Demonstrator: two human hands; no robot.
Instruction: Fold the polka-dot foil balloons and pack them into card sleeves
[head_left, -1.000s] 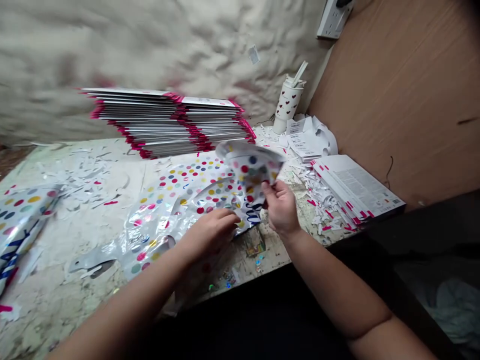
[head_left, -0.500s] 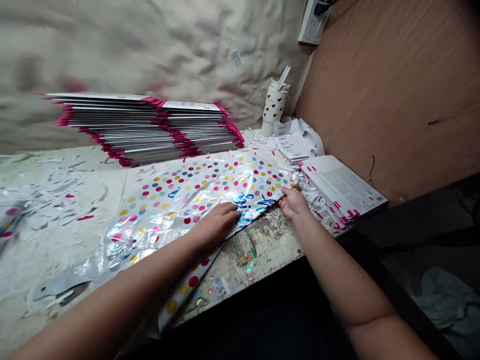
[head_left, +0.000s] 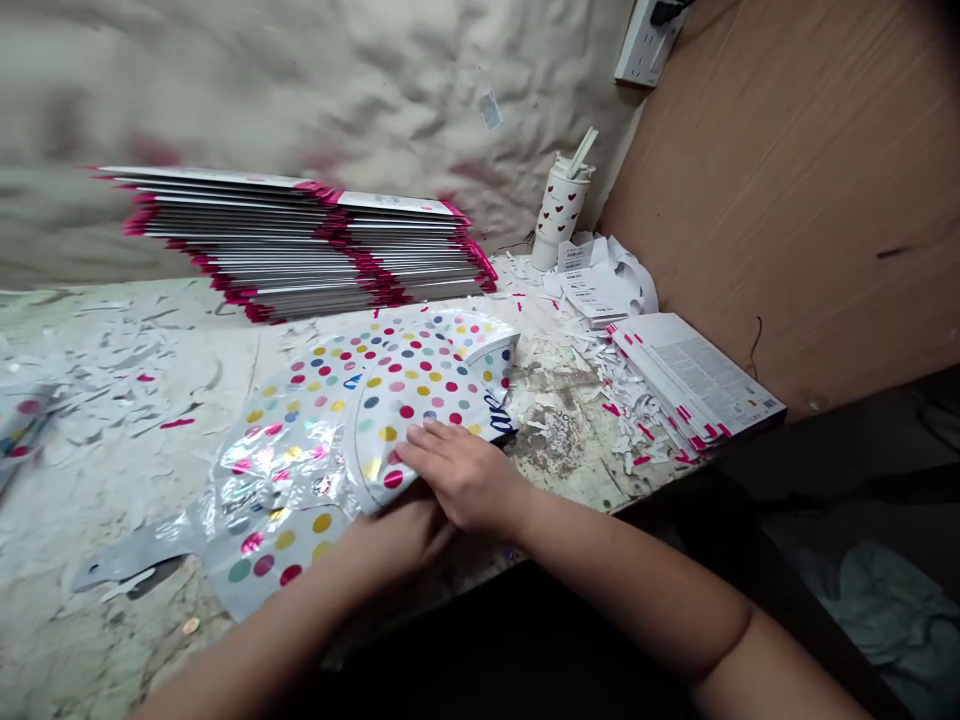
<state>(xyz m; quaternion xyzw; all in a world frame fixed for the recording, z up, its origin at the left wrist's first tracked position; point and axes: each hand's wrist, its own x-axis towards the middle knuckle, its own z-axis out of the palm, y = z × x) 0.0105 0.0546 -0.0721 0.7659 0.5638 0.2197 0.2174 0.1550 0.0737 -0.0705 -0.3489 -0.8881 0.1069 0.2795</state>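
A flat, deflated foil balloon (head_left: 300, 420) with coloured polka dots and some blue lettering lies on the worktable (head_left: 555, 400). Its narrow neck, with a small hole, points left toward me. The right part is folded over, so a doubled layer covers the middle. My right hand (head_left: 469, 480) lies on this fold, fingers stretched out and pressing its near edge. Beneath it, close to the table's front edge, is my left hand (head_left: 401, 535); its fingers are hidden by the fold and my right hand.
Behind the balloon leans a long stack of pink-edged white cards (head_left: 300, 245). A heart-patterned tumbler (head_left: 559, 215), a roll of labels (head_left: 604, 280) and a pile of printed packages (head_left: 697, 375) stand at right. Paper scraps (head_left: 135, 360) litter the left; a power strip (head_left: 649, 40) hangs above.
The balloon's right side has been folded over to the left. My right hand has moved left from the right tip onto the fold, and my left hand has come down toward me.
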